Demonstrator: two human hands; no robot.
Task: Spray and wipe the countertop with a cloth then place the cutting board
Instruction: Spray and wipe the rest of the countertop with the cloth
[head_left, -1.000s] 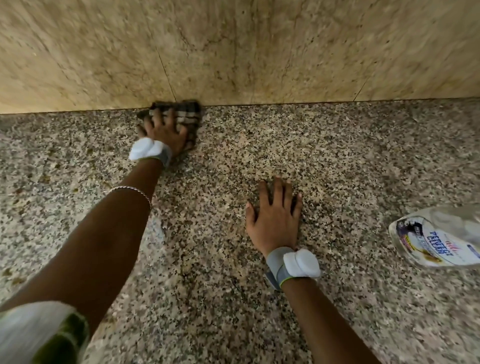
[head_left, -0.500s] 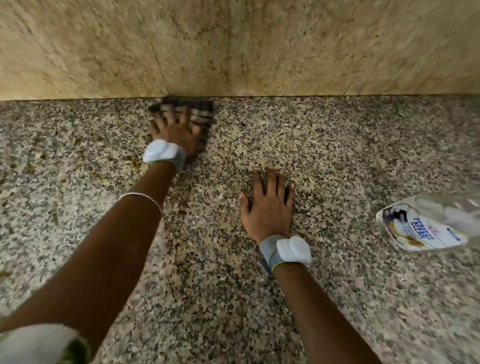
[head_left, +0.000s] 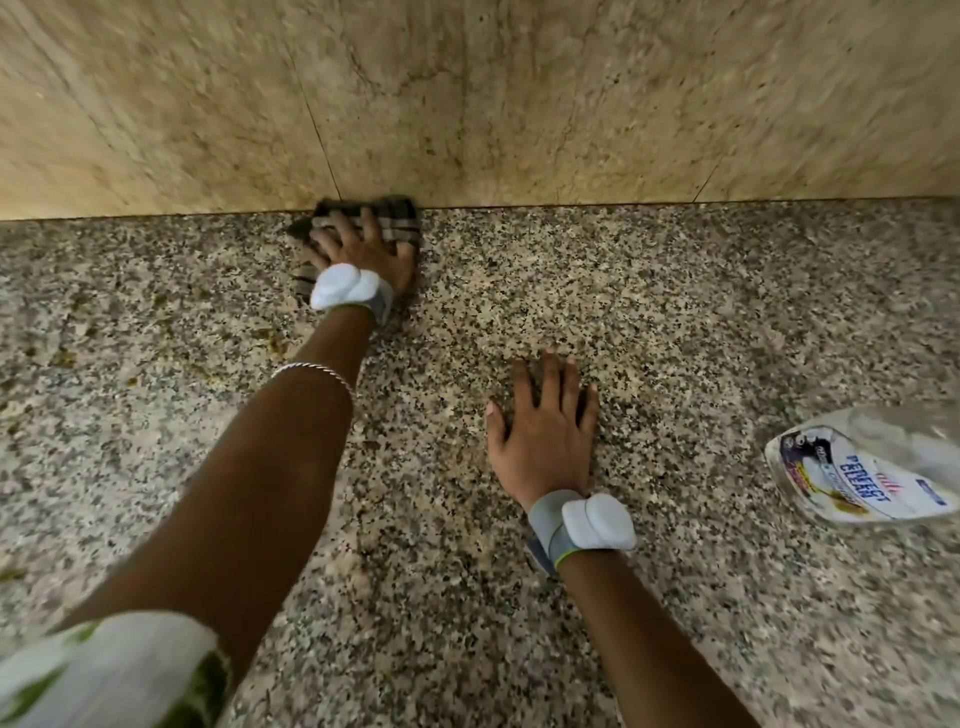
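Left hand (head_left: 363, 254), fingers spread and flat, presses the checked cloth (head_left: 396, 221) at the back edge of the countertop (head_left: 675, 312), touching the wall (head_left: 467, 104); the cloth appears folded, though blur obscures it. Right hand (head_left: 543, 436) lies flat, fingers straight, on open granite; spray bottle (head_left: 862, 467) lies well to its right

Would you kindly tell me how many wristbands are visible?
2 wristbands: one on the left wrist, by the cloth; one on the right wrist, left of the bottle. None seems hidden.

Left hand (head_left: 363, 254) far forward, palm down, fingers spread; right hand (head_left: 543, 441) flat, fingers straight.
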